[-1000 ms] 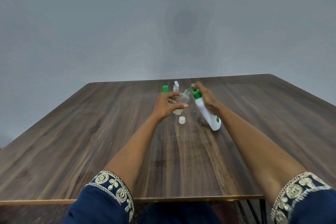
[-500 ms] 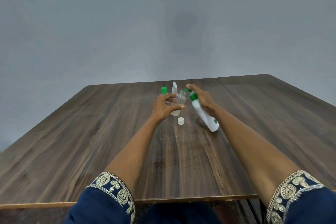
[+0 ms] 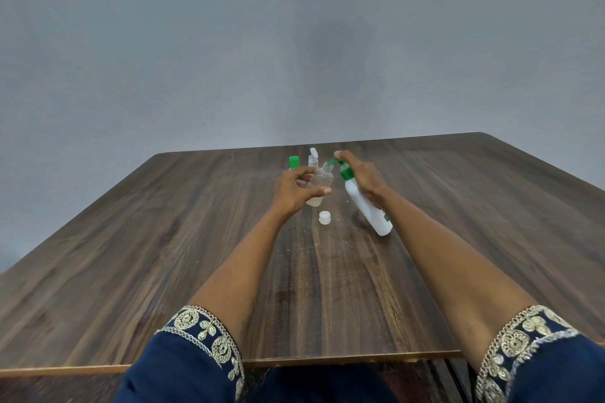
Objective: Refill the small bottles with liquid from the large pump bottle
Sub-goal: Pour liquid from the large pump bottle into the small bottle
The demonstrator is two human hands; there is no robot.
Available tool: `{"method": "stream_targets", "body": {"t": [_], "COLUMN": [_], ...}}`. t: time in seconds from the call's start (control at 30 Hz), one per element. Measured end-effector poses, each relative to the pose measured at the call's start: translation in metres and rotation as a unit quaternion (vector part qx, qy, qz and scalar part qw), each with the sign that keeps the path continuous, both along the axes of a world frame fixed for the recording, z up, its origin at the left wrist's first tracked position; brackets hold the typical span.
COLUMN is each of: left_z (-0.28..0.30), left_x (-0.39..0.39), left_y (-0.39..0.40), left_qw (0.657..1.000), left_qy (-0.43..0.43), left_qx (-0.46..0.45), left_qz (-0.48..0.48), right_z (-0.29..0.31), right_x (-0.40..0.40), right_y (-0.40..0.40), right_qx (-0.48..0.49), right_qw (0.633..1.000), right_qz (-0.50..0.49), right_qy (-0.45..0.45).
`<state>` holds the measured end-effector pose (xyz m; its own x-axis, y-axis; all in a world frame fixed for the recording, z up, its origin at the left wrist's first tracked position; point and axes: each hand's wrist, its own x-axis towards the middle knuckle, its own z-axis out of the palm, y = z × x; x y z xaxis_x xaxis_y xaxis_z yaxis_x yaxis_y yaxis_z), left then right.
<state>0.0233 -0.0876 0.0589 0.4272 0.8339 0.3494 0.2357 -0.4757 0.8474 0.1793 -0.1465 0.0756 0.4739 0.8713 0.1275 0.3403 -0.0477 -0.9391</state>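
My left hand grips a small clear bottle, tilted, its open neck toward the green nozzle. My right hand holds the large white pump bottle tilted left, base near the table, with a finger on the green pump head. The nozzle tip touches the small bottle's mouth. A white cap lies on the table below the small bottle. Behind my left hand stand a small bottle with a green cap and a small bottle with a white flip cap.
The brown wooden table spreads wide on both sides, with a grey wall behind. Its near edge runs just above my blue embroidered sleeves.
Both hands and the two bottles keep nearly the same pose; the view has shifted slightly, and the pump bottle's nozzle stays at the small bottle's mouth.
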Motion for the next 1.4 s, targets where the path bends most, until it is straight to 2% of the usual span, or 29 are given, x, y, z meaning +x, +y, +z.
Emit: {"method": "stream_targets", "body": {"t": [0.67,0.9,1.17,1.4], "left_z": [-0.001,-0.004,0.000,-0.004], "left_x": [0.003,0.009,0.005,-0.004], "left_y": [0.000,0.004,0.008,0.012], "left_qw": [1.000,1.000,0.999,1.000], "left_qy": [-0.011,-0.013,-0.026,-0.010], "left_qx": [-0.005,-0.006,-0.018,-0.008], "left_qz": [0.004,0.003,0.016,0.016], "right_z": [0.006,0.005,0.000,0.000], "right_x": [-0.011,-0.011,-0.020,-0.023], "right_y": [-0.005,-0.004,0.010,0.011], "right_qx": [-0.026,-0.009,-0.030,-0.021], "right_qw": [0.999,0.999,0.996,0.998], "right_qz": [-0.035,-0.045,-0.066,-0.061], "right_qy": [0.003,0.001,0.057,0.025]}}
